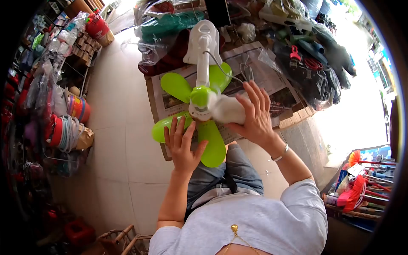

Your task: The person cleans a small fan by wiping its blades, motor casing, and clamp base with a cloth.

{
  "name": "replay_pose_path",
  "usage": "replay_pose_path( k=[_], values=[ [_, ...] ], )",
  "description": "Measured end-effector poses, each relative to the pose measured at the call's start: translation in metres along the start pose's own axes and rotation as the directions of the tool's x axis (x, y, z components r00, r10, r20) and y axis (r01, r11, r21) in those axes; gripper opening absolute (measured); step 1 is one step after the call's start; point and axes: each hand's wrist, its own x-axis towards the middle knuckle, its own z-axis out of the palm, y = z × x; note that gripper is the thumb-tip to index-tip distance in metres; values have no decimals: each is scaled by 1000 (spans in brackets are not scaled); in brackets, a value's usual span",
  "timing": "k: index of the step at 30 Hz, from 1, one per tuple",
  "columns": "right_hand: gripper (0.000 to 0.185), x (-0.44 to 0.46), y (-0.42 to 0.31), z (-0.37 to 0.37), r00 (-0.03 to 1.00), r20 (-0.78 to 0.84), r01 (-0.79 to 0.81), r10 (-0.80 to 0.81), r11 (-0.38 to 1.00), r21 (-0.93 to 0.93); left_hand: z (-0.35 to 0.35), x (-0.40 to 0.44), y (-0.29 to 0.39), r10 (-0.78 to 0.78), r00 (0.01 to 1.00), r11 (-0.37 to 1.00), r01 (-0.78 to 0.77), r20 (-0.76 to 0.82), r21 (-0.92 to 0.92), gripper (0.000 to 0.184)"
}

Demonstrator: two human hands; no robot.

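Note:
A small electric fan with a white stem and base lies on newspaper in front of me. Its bright green blades spread around a green and white hub. My left hand rests with fingers apart on the lower left blade. At the hub's right side, my right hand holds a white cloth, smeared by motion, between thumb and fingers. The cloth seems to touch the hub, though blur hides the contact. A grey cord runs from the stem to a loose coil beyond my right hand.
Newspaper covers cardboard under the fan. Plastic-wrapped goods crowd the back, and dark bagged items lie at right. Left shelves hold cable coils and a red bucket. Brushes stand at lower right.

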Motion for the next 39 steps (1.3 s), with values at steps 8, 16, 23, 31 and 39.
replay_pose_path(
  k=[8,16,23,31,39],
  values=[
    [53,-33,-20,8,932,360,71,-47,996,-53,10,-21,0,-29,997,993,21,72,113,40],
    [52,-29,-13,27,954,274,-89,118,989,-118,15,-22,2,8,998,981,-21,66,194,28],
    [50,-28,25,23,934,154,-306,322,945,-116,16,-24,3,28,998,971,-42,62,234,29],
    [49,-23,2,12,949,278,-144,151,988,-48,14,-22,5,20,998,976,-32,55,215,25],
    [56,-29,-13,8,938,338,-68,79,997,-42,-30,-21,-15,-149,962,969,188,-230,163,30]
  ],
)
